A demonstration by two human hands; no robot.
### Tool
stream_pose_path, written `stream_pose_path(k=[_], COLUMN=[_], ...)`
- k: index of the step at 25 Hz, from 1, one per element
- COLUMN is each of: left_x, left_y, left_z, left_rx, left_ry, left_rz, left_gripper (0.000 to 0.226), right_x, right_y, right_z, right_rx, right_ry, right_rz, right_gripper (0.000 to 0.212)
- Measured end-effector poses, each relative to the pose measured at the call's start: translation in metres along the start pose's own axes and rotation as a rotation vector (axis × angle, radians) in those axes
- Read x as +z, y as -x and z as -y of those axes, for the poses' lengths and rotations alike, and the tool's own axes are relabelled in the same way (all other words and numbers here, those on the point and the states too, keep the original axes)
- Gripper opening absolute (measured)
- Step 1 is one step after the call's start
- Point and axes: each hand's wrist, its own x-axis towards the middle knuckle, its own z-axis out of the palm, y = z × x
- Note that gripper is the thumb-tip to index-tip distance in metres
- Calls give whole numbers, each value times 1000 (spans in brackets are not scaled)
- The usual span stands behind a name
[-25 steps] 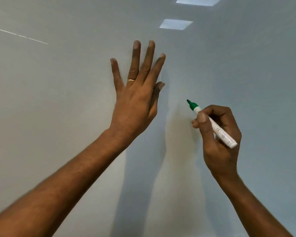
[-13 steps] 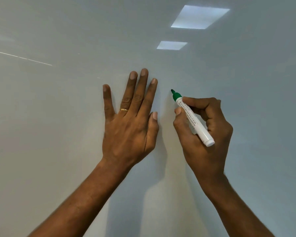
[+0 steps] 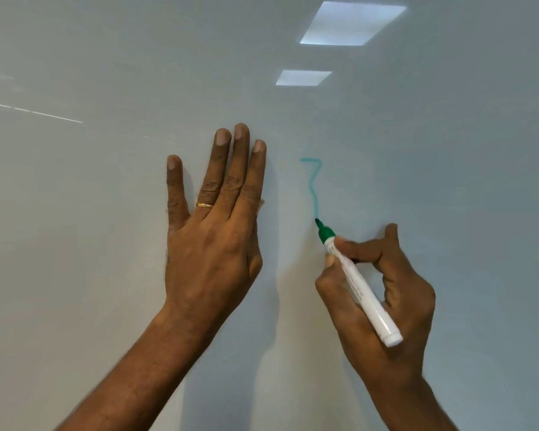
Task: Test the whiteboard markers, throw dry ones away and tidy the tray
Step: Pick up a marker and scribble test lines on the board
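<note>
A white whiteboard (image 3: 448, 181) fills the whole view. My left hand (image 3: 212, 231) lies flat against it with straight fingers and a gold ring on one finger. To its right, my right hand (image 3: 383, 293) grips a white marker with a green tip (image 3: 358, 281), uncapped. The tip touches the board at the lower end of a wavy green line (image 3: 313, 185) that runs upward from it. The marker tray is out of view.
Two bright ceiling-light reflections (image 3: 352, 23) show on the board at the upper right. A thin pale streak (image 3: 31, 112) crosses the board at the left. Blank board surrounds both hands.
The marker tip has moved down the board and left a wavy green line. My left hand has stayed flat on the board, fingers now closer together.
</note>
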Motion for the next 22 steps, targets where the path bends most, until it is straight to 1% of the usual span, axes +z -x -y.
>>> stream_pose_path(k=[3, 5, 8, 11, 13, 15, 17, 20, 22], left_x=[1, 1, -2, -4, -5, -5, -4, -1, 0], left_y=[0, 0, 0, 0, 0, -1, 0, 1, 2], left_z=[2, 1, -3, -4, -4, -4, -4, -3, -3], left_rx=[-1, -13, -29, -42, -41, -35, -28, -20, -19], left_ry=[3, -2, 2, 26, 19, -1, -14, -30, -32], left_rz=[-6, -4, 20, 34, 47, 60, 64, 42, 21], left_gripper=[54, 52, 57, 61, 67, 70, 73, 70, 66], right_x=[-1, -6, -17, -25, -23, -17, -12, -3, 5], right_y=[25, 28, 5, -27, -42, -54, -62, -67, -67], right_z=[1, 2, 7, 14, 14, 11, 6, 4, 1], right_rx=[-1, 44, 70, 56, 44, 31, 33, 65, 51], right_ry=[24, -12, -135, -205, -191, -182, -192, -233, -235], right_rz=[31, 59, 18, 45, 12, -75, -109, -70, -66], right_gripper=[25, 24, 17, 24, 17, 11, 13, 19, 22])
